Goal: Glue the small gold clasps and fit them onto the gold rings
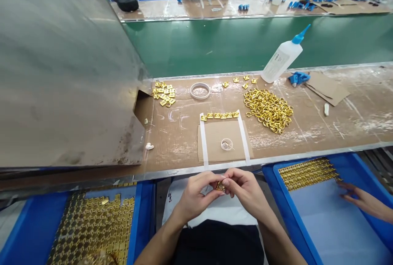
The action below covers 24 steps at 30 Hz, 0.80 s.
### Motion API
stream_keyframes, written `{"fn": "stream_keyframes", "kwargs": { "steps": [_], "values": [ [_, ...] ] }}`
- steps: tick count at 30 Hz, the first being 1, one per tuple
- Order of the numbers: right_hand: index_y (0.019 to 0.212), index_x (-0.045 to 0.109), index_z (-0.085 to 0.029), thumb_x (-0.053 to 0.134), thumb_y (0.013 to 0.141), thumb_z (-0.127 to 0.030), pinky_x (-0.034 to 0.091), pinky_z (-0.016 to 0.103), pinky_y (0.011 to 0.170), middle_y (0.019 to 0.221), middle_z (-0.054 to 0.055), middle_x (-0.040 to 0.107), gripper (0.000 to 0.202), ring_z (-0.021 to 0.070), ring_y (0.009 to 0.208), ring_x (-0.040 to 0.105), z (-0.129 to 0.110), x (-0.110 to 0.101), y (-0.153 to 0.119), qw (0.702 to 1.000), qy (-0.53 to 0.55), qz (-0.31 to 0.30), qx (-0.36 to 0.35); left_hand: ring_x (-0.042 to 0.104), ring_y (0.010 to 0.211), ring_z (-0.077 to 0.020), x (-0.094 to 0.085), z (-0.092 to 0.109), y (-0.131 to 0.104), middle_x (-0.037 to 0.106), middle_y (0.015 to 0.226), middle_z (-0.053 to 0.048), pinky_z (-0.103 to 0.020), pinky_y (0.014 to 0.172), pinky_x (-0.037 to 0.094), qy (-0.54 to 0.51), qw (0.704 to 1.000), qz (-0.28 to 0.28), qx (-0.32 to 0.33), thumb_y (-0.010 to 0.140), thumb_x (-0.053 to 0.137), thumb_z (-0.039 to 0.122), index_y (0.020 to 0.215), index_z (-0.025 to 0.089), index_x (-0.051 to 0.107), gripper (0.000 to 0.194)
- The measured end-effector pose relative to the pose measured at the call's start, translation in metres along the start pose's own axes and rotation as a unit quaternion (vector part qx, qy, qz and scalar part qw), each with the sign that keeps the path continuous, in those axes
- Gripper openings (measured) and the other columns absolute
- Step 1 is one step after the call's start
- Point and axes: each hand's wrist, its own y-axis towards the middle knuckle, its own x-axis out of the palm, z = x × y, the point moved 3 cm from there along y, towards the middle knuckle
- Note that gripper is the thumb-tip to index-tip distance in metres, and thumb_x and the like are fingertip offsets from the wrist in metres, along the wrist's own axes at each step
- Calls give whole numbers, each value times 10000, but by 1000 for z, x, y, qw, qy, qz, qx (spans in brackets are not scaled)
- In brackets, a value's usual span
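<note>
My left hand (201, 195) and my right hand (242, 187) meet over my lap, just below the table edge. Between their fingertips they pinch a small gold piece (220, 186), partly covered by the fingers. Beyond them on the table lies a cardboard pad (215, 140) with two white tape strips and a small clear cup (226, 144) on it. Along the pad's far edge runs a row of gold pieces (217, 115). A pile of gold rings (270, 109) lies to the right, and a cluster of square gold pieces (166, 93) to the left.
A large metal housing (67, 72) stands at the left. A white bottle (281, 61) and a tape roll (200, 90) are on the table. Blue trays (139, 220) (294, 212) of gold pieces flank my lap; another person's hand (362, 199) reaches into the right one. People work across the green belt.
</note>
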Motion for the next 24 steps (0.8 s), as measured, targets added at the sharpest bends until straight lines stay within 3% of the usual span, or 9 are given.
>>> {"fn": "stream_keyframes", "kwargs": {
  "steps": [4, 6, 10, 14, 19, 24],
  "values": [
    [928, 698, -183, 709, 902, -531, 525, 264, 532, 696, 28, 681, 348, 163, 589, 632, 8, -26, 16, 976, -69, 191, -80, 663, 641, -142, 4, -16, 12, 730, 738, -42, -232, 627, 546, -15, 998, 28, -59, 877, 763, 409, 924, 164, 734, 252],
    [1015, 703, -197, 735, 897, -444, 560, 286, 597, 793, 37, 700, 276, 175, 669, 656, 7, -35, 26, 953, -113, 247, -136, 676, 653, -148, 6, -23, 18, 739, 757, -48, -237, 636, 562, -25, 995, 40, -89, 844, 792, 431, 917, 160, 736, 286],
    [962, 737, -232, 665, 957, -302, 560, 291, 628, 845, 37, 701, 101, 181, 721, 657, -5, -38, 45, 923, -211, 229, -227, 701, 686, -152, 10, -32, 28, 748, 787, -55, -234, 663, 595, -60, 990, 42, -120, 817, 818, 421, 928, 152, 739, 302],
    [910, 753, -241, 623, 989, -274, 565, 312, 666, 835, 40, 696, 155, 196, 753, 660, -13, -36, 55, 899, -255, 244, -261, 714, 706, -157, 10, -36, 31, 742, 802, -56, -241, 674, 618, -82, 983, 39, -157, 815, 814, 428, 935, 148, 738, 314],
    [902, 761, -231, 642, 978, -255, 536, 288, 615, 826, 32, 660, 144, 175, 707, 621, -14, -34, 63, 904, -248, 230, -262, 704, 688, -146, 6, -35, 31, 739, 796, -48, -234, 661, 619, -71, 982, 37, -171, 810, 819, 370, 913, 148, 740, 258],
    [867, 767, -233, 648, 978, -295, 548, 305, 655, 857, 47, 639, 174, 199, 793, 645, -13, -34, 66, 912, -238, 210, -258, 698, 668, -144, 4, -33, 34, 742, 779, -43, -233, 646, 616, -63, 981, 32, -182, 810, 815, 347, 901, 150, 741, 229]
  ]
}}
